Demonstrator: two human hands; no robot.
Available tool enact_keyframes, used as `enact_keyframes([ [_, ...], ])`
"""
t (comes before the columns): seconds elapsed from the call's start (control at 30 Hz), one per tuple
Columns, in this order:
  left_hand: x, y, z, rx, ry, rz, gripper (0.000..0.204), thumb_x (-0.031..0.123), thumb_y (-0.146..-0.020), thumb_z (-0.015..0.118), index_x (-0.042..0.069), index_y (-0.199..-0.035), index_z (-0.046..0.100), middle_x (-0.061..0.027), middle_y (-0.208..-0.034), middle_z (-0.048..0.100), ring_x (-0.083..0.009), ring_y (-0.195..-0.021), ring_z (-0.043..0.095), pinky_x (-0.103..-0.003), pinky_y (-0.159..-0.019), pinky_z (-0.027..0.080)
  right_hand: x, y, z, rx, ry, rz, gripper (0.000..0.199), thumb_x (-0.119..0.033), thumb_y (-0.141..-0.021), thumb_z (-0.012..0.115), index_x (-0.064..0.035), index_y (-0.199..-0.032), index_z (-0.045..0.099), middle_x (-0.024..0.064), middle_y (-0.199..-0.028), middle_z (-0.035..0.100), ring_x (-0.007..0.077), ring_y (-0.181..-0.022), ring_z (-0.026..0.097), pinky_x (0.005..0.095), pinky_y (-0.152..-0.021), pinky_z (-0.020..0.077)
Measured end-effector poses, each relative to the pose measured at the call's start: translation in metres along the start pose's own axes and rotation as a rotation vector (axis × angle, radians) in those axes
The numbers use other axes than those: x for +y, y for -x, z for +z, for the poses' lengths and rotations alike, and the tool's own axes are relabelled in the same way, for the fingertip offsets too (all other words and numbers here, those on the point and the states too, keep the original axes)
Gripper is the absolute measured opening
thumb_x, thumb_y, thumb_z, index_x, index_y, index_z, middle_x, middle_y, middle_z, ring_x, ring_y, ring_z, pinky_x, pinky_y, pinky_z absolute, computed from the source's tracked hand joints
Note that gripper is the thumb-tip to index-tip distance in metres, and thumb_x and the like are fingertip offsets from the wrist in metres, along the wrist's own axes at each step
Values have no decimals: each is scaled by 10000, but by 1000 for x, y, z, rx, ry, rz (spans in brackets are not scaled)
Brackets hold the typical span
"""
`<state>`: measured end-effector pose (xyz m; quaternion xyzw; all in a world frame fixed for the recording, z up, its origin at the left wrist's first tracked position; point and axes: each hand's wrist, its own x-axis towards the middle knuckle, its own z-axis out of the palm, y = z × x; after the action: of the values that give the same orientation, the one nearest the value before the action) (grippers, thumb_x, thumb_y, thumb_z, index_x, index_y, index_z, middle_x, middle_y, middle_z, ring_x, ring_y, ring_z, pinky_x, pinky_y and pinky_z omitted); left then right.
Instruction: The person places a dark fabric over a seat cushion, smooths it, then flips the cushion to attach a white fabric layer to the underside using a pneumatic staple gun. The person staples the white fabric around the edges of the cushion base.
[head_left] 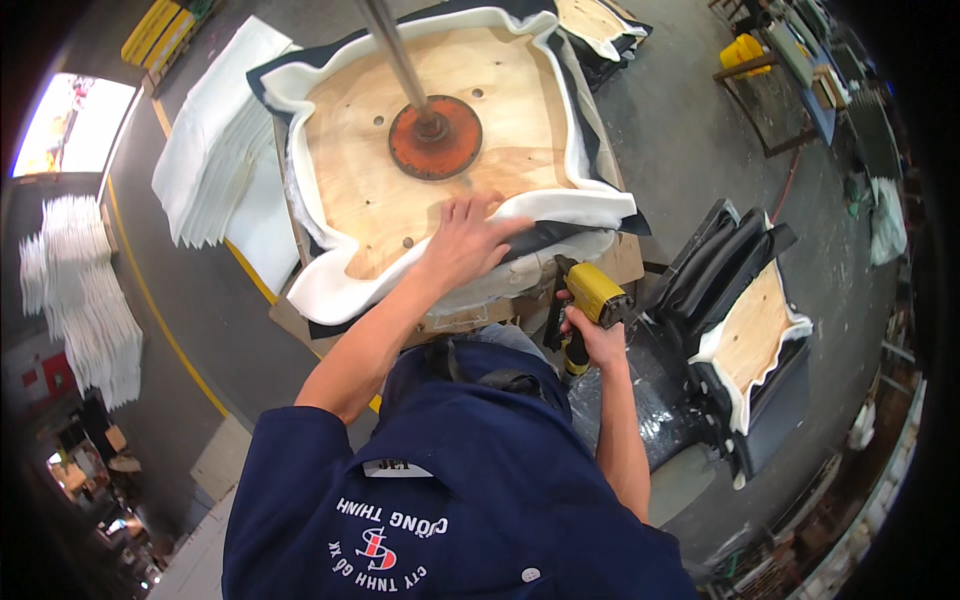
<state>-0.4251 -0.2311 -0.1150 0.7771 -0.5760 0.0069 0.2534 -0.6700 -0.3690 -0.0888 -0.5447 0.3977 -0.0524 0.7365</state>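
Note:
My left hand (465,240) lies with fingers stretched out over the near edge of a plywood seat panel (520,90), its thumb out along the white foam (560,206). That foam wraps the panel's rim, and black cover material (535,235) shows around and below it. In my right hand (600,340) is a yellow and black staple gun (597,292), held just off the panel's near right side, apart from the foam. A round orange press plate (435,137) on a metal rod (393,50) rests on the middle of the plywood.
On the right stand stacked black upholstered seats (715,260) and another foam-edged plywood panel (750,325). White sheets (215,140) are piled at the left, with more stacks (85,290) beyond a yellow floor line (160,300). A work table (790,60) stands far right.

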Motion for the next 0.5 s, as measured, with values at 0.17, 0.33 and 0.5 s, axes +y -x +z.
enact_keyframes([
  [0.17,-2,-15,-12,-241,-45,303,250,280,-762,766,289,-1005,712,-82,-1381,465,-324,-1302,400,-513,-1069,320,8,-6,3,3,-28,-30,514,6,-897,648,-23,-1393,519,91,-1117,701,124,-692,635,282,-637,541],
  [0.33,-10,-34,-2,-398,75,240,248,285,-786,748,256,-1018,665,-85,-1399,457,-333,-1331,382,-517,-1091,311,18,-10,2,2,-66,-79,597,31,-882,644,-27,-1453,478,79,-1056,704,113,-658,631,281,-607,545],
  [0.5,-16,-36,4,-392,114,283,267,289,-790,744,251,-1034,641,-87,-1404,459,-346,-1334,370,-502,-1075,313,18,-6,1,24,-75,-94,535,-11,-896,664,-23,-1409,511,80,-1091,698,111,-686,624,280,-633,543],
])
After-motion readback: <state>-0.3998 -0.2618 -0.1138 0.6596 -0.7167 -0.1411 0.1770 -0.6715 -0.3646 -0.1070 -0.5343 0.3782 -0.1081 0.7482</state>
